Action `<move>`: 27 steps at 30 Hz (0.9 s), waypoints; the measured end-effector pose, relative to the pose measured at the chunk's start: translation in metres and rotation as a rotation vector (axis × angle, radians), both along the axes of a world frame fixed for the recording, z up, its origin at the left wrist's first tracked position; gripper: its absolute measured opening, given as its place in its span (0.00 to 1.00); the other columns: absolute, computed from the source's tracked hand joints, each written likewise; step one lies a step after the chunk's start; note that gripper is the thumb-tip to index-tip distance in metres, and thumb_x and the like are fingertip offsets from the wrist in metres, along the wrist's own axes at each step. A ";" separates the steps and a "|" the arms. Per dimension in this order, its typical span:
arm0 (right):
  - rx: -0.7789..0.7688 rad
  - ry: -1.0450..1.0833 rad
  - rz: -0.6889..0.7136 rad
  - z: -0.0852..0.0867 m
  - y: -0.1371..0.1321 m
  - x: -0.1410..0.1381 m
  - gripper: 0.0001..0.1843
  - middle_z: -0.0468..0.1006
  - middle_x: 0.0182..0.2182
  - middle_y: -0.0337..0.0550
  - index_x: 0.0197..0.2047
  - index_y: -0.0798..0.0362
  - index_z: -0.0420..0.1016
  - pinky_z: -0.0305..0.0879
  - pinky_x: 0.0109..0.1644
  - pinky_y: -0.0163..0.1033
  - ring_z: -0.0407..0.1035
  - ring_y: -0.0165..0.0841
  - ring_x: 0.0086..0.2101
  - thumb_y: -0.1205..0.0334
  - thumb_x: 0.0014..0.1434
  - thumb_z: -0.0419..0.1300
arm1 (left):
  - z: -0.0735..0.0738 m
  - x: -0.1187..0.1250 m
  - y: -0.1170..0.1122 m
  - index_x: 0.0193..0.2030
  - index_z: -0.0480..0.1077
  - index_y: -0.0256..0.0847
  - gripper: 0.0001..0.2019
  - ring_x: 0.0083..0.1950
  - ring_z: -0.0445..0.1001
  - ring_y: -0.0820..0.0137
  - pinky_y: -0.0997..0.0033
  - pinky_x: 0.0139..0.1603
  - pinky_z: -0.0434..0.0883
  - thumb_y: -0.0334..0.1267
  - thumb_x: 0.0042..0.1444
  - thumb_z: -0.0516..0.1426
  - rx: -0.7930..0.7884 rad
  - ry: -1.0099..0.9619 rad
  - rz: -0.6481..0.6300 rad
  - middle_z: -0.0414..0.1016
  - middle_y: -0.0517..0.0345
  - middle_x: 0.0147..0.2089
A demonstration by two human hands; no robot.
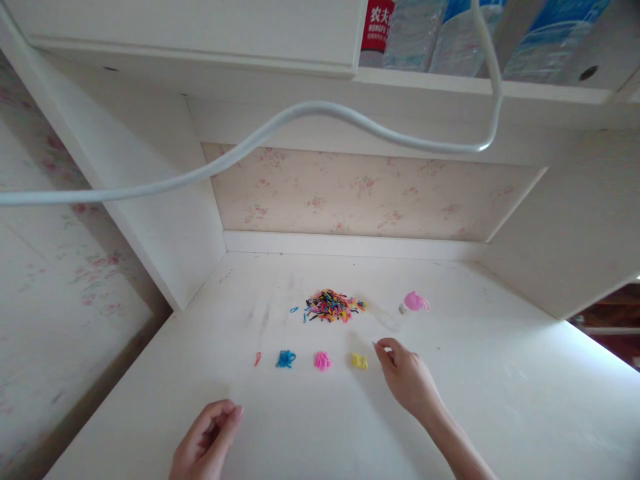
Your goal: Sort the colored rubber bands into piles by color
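Note:
My right hand [404,370] pinches thumb and forefinger together just right of a small yellow heap of elastic bands [359,361]. A tiny greyish tip shows at the fingertips, too small to name. Down at the front left, my left hand [206,440] is curled closed, thumb against forefinger, with nothing visible in it. In a row to the left of the yellow heap lie pink bands [323,361], blue bands [285,359] and a single orange-red band [258,359]. Behind the row is a mixed multicoloured pile of bands [333,305].
A pink-topped small item [414,301] lies right of the pile. The white desk [290,427] is bounded by side panels and a back wall. Overhead runs a shelf [200,47] holding water bottles [415,33], and a white cable [320,109] crosses in front.

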State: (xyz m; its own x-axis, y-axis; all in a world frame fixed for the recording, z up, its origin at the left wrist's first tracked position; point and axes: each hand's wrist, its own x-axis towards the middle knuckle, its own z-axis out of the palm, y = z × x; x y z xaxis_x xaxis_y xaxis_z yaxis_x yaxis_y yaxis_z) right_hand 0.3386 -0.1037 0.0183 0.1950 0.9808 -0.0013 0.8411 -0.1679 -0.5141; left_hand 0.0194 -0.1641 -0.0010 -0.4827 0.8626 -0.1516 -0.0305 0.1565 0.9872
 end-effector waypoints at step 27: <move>0.101 0.294 -0.235 -0.039 -0.050 0.081 0.22 0.69 0.17 0.34 0.38 0.48 0.72 0.57 0.27 0.33 0.63 0.31 0.20 0.41 0.58 0.47 | 0.035 0.099 0.126 0.41 0.73 0.45 0.12 0.37 0.75 0.70 0.74 0.38 0.65 0.41 0.60 0.49 -0.046 1.281 -0.647 0.78 0.58 0.38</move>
